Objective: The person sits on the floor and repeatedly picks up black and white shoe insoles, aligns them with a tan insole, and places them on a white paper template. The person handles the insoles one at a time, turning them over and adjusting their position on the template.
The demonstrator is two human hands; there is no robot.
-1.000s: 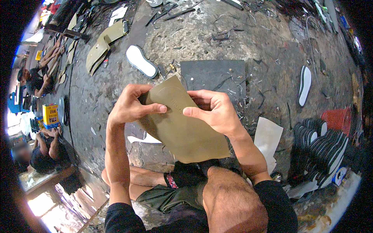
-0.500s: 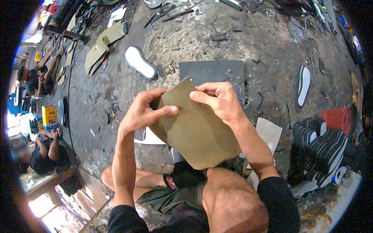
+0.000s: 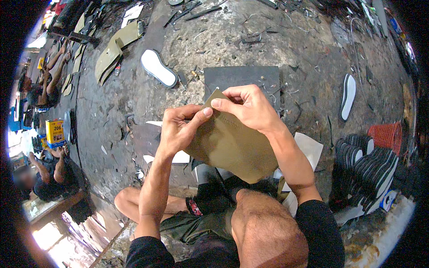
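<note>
Presently, left hand [image 3: 185, 127] and right hand [image 3: 250, 109] pinch the sheet [image 3: 239, 147] by its top corner, above the floor [image 3: 313, 80] near the left edge of the mat [image 3: 243, 77]. Apparent step: corner handling; next move likely calls for firm pinching.

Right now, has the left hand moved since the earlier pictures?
Yes: the left hand has moved to the right, closer to the dark mat.

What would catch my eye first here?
The olive sheet in the middle, pinched near its top corner by the left hand and right hand. Then the red basket at far right, behind the packed dark soles. A yellow can stands out at far left.
</note>
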